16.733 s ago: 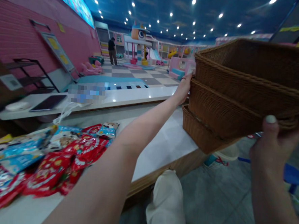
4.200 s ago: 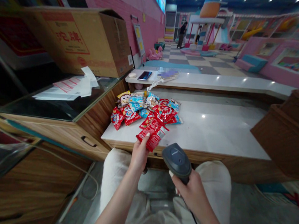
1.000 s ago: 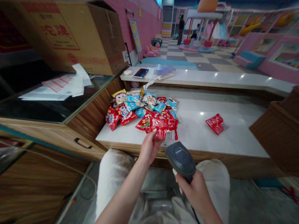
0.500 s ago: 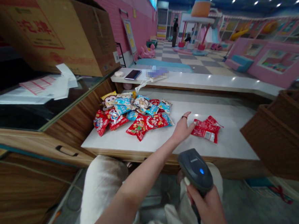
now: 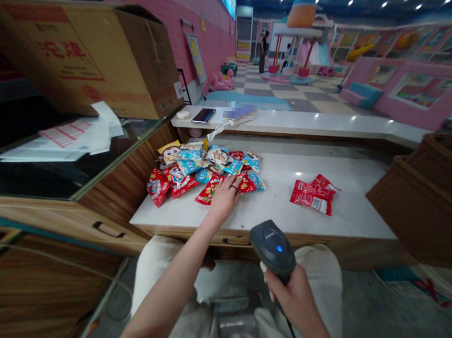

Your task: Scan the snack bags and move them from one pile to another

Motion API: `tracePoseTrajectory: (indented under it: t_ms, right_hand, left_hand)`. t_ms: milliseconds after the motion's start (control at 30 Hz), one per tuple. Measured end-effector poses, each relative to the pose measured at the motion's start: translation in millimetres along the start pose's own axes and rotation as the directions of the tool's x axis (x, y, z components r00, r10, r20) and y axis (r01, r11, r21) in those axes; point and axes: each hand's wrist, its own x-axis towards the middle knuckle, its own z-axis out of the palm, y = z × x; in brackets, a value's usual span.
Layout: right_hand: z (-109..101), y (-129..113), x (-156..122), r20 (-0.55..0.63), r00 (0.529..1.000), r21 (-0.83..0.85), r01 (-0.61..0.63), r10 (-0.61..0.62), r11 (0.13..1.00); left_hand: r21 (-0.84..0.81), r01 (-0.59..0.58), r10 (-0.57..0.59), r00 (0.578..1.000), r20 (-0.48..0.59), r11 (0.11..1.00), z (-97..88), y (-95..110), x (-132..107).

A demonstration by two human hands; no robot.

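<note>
My left hand (image 5: 225, 195) lies over a red snack bag (image 5: 208, 190) at the front of a pile, its fingers extended on the wrapper and covering part of it. Red, blue-and-white and yellow snack bags (image 5: 188, 165) make up this pile on the left of the white desk. In my right hand (image 5: 294, 291) is a dark grey barcode scanner (image 5: 273, 247) with a lit blue light, held above my lap, its cable hanging down. Apart from the pile, red snack bags (image 5: 311, 195) overlap on the right side of the desk.
The white desk (image 5: 269, 212) has a raised ledge (image 5: 297, 123) behind it, bearing a phone (image 5: 203, 115) and a white cable (image 5: 215, 131). A large cardboard box (image 5: 83, 58) and papers (image 5: 70, 138) occupy the left counter. Brown woven baskets (image 5: 411, 200) stand at right. A person (image 5: 263, 51) stands far back.
My left hand has moved left from beside the right-hand red bags onto the pile. The scanner in my right hand has shifted left.
</note>
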Motion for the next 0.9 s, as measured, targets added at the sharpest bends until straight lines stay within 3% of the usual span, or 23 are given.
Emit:
tracePoseTrajectory:
  t_ms: [100,167,233,300,367,433,533,667,900]
  right_hand:
    - [1,0,-2,-0.015,1.0,-0.001,0.006,-0.006,1.0]
    - [0,1,-2,-0.014,1.0,0.0,0.011,-0.011,1.0]
    - [1,2,-2,-0.011,1.0,-0.004,0.015,-0.015,1.0]
    - [4,5,0,-0.006,1.0,-0.014,0.018,-0.018,1.0]
    - [8,8,2,0.005,1.0,-0.023,0.022,-0.022,0.999]
    - [13,9,4,0.017,0.999,-0.026,0.028,-0.027,0.999]
    - [18,6,7,0.015,1.0,-0.033,0.028,-0.028,0.999]
    - [19,-2,12,-0.025,1.0,-0.058,0.008,-0.01,0.998]
    - [17,-5,23,-0.059,0.998,-0.105,-0.011,0.004,0.994]
  left_hand:
    - [-0.298,0.006,-0.031,0.996,-0.078,0.954,-5.5,0,-3]
    - [-0.554,0.03,-0.135,0.979,-0.15,0.832,-7.9,4,-9]
    - [-0.802,0.058,-0.313,0.936,-0.165,0.595,-6.9,9,-19]
    - [-0.964,0.081,-0.489,0.871,-0.056,0.255,-2.4,15,-29]
    - [-0.991,0.112,-0.566,0.813,0.133,-0.071,3.5,19,-38]
    - [-0.953,0.145,-0.558,0.783,0.275,-0.266,8.2,21,-44]
    - [-0.934,0.16,-0.524,0.791,0.314,-0.319,11.3,21,-47]
    - [-0.95,0.189,-0.486,0.824,0.291,-0.249,13.0,21,-45]
    - [-0.957,0.195,-0.496,0.822,0.28,-0.216,14.4,24,-46]
